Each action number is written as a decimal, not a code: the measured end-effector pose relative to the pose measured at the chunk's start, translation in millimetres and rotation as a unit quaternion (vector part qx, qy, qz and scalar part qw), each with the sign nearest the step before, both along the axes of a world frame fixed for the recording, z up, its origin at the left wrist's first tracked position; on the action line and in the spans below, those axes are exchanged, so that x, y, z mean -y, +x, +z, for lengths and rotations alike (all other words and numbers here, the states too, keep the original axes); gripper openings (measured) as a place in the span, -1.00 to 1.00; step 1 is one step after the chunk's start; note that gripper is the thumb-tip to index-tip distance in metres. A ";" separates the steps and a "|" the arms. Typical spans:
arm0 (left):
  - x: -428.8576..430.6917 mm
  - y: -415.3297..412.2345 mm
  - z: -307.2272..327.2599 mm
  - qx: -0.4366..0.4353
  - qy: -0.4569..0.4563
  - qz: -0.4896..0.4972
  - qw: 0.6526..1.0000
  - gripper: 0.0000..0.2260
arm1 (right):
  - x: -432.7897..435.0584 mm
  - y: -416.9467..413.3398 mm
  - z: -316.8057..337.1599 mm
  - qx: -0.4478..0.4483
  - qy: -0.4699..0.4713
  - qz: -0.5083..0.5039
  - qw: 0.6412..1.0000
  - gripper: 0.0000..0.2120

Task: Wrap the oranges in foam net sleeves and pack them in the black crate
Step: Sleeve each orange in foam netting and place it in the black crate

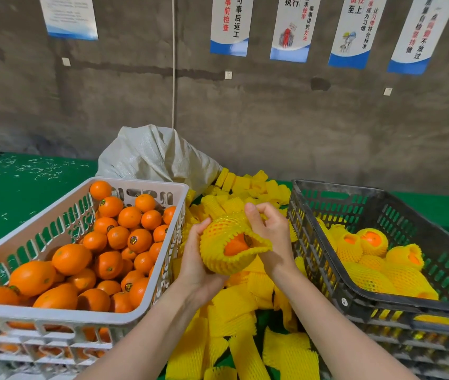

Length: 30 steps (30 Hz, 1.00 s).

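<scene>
Left hand (194, 259) cups sleeved orange (235, 245); right hand (271, 229) pinches sleeve (226, 237)

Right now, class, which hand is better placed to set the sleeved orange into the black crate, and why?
Probably the right hand: it pinches the sleeved orange and sits beside the black crate. The left hand cups it from the side of the white crate, so it would have to reach across.
</scene>
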<state>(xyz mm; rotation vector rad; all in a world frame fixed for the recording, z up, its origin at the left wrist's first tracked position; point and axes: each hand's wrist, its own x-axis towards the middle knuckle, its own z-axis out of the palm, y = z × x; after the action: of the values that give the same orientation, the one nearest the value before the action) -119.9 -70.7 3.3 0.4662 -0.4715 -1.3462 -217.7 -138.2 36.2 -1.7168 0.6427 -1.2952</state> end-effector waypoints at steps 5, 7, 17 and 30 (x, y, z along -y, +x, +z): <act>5.1 -4.2 -3.2 0.003 0.030 0.037 0.999 -0.62 | 4.1 -2.1 -16.9 -0.008 0.095 0.038 0.995 -0.89; 5.2 -3.1 -5.7 0.018 0.049 0.048 0.998 -0.56 | 4.9 -7.0 -21.0 -0.054 0.082 0.072 0.993 -0.93; 15.6 9.9 -0.2 0.264 0.164 0.179 0.933 -0.78 | -6.6 -11.2 -8.1 -0.045 0.328 0.199 0.923 -0.51; 12.3 7.1 -12.8 0.436 0.054 0.431 0.788 -0.53 | -18.9 -5.2 -15.8 0.063 0.450 0.152 0.877 -0.68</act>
<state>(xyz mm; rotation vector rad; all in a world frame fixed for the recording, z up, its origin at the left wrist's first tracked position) -112.8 -83.1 -9.5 1.2431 -0.7981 -0.1880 -222.8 -119.3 20.4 -0.8970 0.7078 -0.6837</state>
